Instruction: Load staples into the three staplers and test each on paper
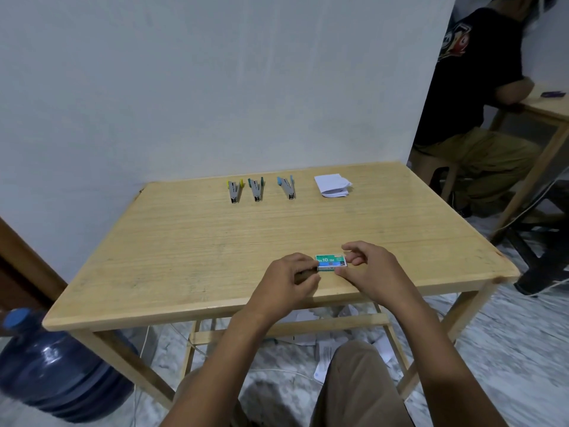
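Left hand (289,272) and right hand (372,269) pinch staple box (331,262) by its ends, likely to open it; 3 staplers (256,189) wait untouched.

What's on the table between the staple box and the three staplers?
Nothing: in the head view only bare tabletop lies between the staple box and the staplers.

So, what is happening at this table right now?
A person holds a small staple box near the front edge of the table, with the left hand at its left end and the right hand at its right end. At the far side lie the yellow stapler, green stapler and blue stapler, all swung open. The paper lies to their right.
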